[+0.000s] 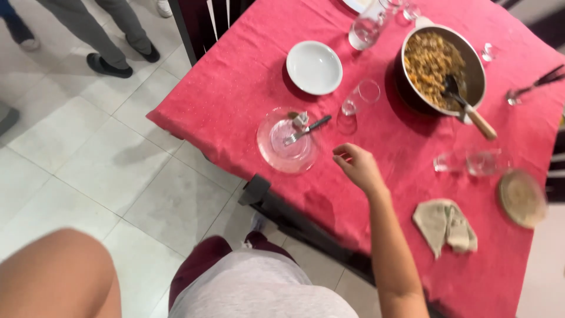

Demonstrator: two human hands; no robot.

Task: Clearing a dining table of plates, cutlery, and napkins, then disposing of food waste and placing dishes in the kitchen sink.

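Note:
My right hand (356,166) hovers over the red tablecloth (247,76), fingers loosely curled and apart, holding nothing. Just to its left sits a clear glass plate (281,151) with a fork (307,130) and a small crumpled scrap (301,119) on it. An empty drinking glass (360,98) lies on its side just beyond the hand. Only the bare forearm of my left arm (56,277) shows at the bottom left; its hand is out of the frame.
A white bowl (313,67) sits farther back. At the right stands a pan of rice (432,59) with a wooden-handled spoon (474,115). Folded flatbread (445,225), a round mat (521,198) and glasses (471,163) lie right. A person's legs (100,35) stand on the tiled floor.

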